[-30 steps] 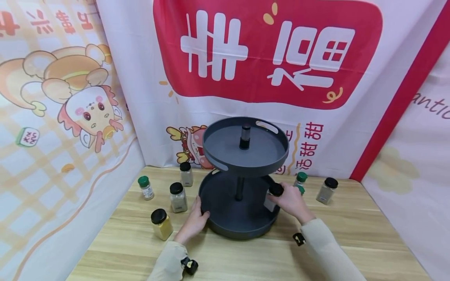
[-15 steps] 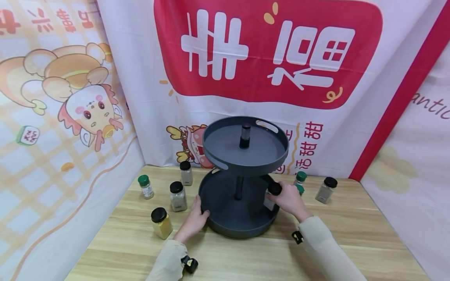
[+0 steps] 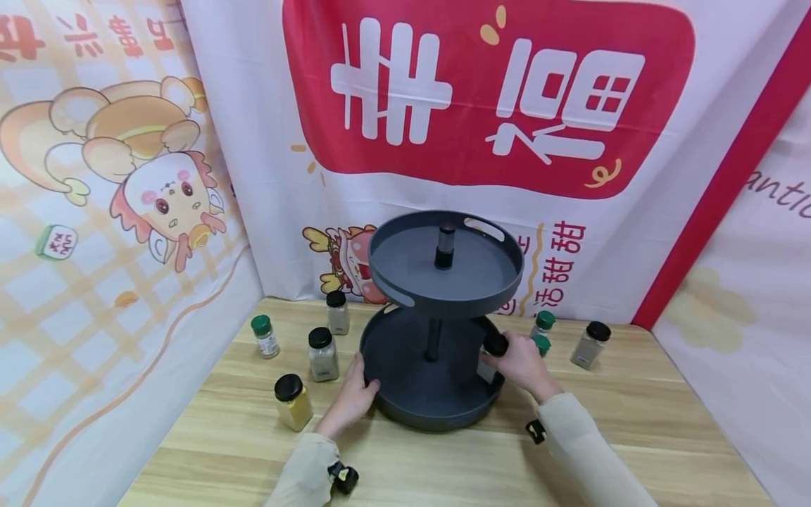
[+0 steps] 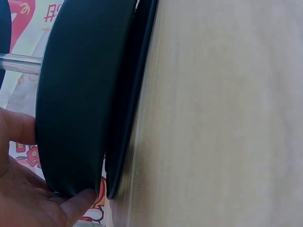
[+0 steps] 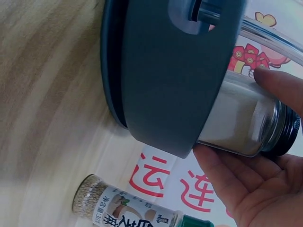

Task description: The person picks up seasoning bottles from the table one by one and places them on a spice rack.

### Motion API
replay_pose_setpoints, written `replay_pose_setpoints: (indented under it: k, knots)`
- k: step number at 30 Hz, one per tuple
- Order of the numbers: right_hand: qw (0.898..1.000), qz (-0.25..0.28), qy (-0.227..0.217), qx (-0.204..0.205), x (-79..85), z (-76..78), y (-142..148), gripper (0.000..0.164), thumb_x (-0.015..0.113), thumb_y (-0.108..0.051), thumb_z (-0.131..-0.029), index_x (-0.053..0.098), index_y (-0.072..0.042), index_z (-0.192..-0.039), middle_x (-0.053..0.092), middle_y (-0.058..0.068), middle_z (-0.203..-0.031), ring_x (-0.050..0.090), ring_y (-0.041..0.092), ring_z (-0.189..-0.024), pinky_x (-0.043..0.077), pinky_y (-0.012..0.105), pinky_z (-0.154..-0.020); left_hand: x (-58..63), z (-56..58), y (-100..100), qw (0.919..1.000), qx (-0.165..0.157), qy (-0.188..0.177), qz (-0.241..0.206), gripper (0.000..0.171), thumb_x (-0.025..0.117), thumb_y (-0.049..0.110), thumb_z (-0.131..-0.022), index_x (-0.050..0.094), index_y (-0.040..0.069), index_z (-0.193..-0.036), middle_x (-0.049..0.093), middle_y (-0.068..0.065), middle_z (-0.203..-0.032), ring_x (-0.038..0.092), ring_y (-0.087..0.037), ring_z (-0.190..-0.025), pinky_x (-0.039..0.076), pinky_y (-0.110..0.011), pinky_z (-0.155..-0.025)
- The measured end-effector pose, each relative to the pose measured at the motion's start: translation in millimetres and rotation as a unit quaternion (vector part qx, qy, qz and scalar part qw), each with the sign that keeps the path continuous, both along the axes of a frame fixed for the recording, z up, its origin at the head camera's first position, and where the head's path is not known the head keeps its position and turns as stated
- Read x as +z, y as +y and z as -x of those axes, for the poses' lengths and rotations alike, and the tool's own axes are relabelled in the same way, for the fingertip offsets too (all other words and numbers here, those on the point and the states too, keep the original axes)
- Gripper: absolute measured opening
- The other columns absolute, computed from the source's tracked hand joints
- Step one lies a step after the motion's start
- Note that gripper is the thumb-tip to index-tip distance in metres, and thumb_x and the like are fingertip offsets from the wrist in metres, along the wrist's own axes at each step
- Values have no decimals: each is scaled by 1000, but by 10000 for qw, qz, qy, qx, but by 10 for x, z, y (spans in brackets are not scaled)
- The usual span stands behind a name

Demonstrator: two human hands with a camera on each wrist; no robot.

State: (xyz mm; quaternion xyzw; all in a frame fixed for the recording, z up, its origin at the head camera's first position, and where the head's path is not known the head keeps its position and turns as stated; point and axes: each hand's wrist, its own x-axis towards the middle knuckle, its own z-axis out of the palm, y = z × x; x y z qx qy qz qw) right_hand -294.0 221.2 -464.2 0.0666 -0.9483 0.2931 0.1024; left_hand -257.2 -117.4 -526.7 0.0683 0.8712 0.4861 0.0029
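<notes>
A dark grey two-tier round tray [image 3: 421, 394] stands mid-table, its upper tier [image 3: 405, 264] carried on a central post. My left hand [image 3: 350, 400] grips the lower tier's left rim; in the left wrist view the thumb is over the edge and the fingers lie against the outer wall [image 4: 80, 94]. At the right side of the lower tier, my right hand [image 3: 524, 367] holds a clear spice jar [image 5: 239, 111] with a black lid. The tray's wall hides the jar's lower end in the right wrist view.
Left of the tray stand a yellow-filled jar [image 3: 294, 410], two black-lidded jars [image 3: 324, 360] and a green-capped bottle [image 3: 266, 341]. Behind my right hand are green-capped bottles [image 3: 543, 324]; farther right is another black-lidded jar [image 3: 589, 348]. Printed cloth [image 3: 266, 176] hangs behind the table.
The jar in my right hand has shifted very slightly within the lower tier. My left hand keeps its hold on the rim. The head view has moved a little.
</notes>
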Motion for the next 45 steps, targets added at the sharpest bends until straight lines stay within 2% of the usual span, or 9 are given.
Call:
replay_pose_setpoints:
  k: [6, 21, 26, 30, 34, 38, 41, 45]
  knots:
    - [9999, -22, 107, -67, -41, 22, 17, 40, 81, -35, -72, 61, -3, -85, 60, 7, -77, 54, 20, -63, 44, 33, -55, 6, -10, 11, 10000, 25, 6, -10, 71, 49, 10, -95, 4, -10, -147, 4, -29, -153, 7, -38, -140, 13, -52, -111]
    - [9990, 186, -386, -87, -37, 13, 46, 49, 78, -35, -76, 59, 0, -104, 64, 14, -93, 61, 24, -78, 52, 40, -68, -2, 11, 34, 9999, 137, -36, -90, 70, 49, 14, -97, 5, -8, -148, 6, -28, -153, 9, -38, -140, 15, -52, -111]
    - [9995, 207, -232, -55, -36, -32, 68, 54, 78, -38, -75, 60, -2, -110, 65, 13, -98, 63, 25, -83, 52, 41, -71, -1, 18, 48, 9997, 197, 1, -153, 63, 42, 16, -100, 8, -9, -147, 9, -30, -152, 10, -40, -139, 15, -54, -110]
    - [9994, 270, -136, 139, -20, -90, 114, 57, 77, -42, -76, 60, -5, -117, 65, 11, -101, 62, 23, -83, 52, 40, -70, -7, 57, 55, 9994, 306, 108, -75, 58, 39, 13, -101, 13, -12, -145, 14, -33, -149, 14, -43, -138, 17, -54, -110]
    - [9986, 328, -341, 238, 3, -146, 168, 67, 75, -45, -77, 55, -4, -127, 65, 13, -107, 62, 27, -92, 51, 42, -76, 6, 100, 53, 9993, 359, 124, -53, 55, 39, 8, -99, 15, -14, -144, 16, -36, -147, 16, -45, -136, 18, -54, -109]
    - [9976, 389, -545, 185, 39, -182, 230, 76, 72, -45, -80, 48, 3, -134, 62, 21, -117, 60, 35, -105, 49, 48, -85, 50, 133, 44, 9993, 325, -2, -191, 58, 39, 4, -96, 12, -16, -143, 13, -37, -147, 13, -46, -136, 15, -55, -110]
    - [9967, 447, -671, 92, 59, -199, 286, 80, 69, -47, -82, 43, 7, -136, 58, 25, -121, 58, 38, -107, 47, 49, -88, 87, 154, 32, 9992, 294, -76, -266, 60, 39, 4, -95, 9, -17, -143, 9, -37, -148, 11, -46, -137, 12, -54, -111]
    - [9958, 470, -791, -28, 64, -216, 369, 80, 66, -49, -84, 43, 7, -135, 57, 25, -124, 57, 37, -109, 47, 48, -89, 116, 170, 8, 9989, 225, -162, -387, 63, 39, 3, -95, 5, -17, -143, 6, -36, -149, 9, -45, -138, 10, -53, -111]
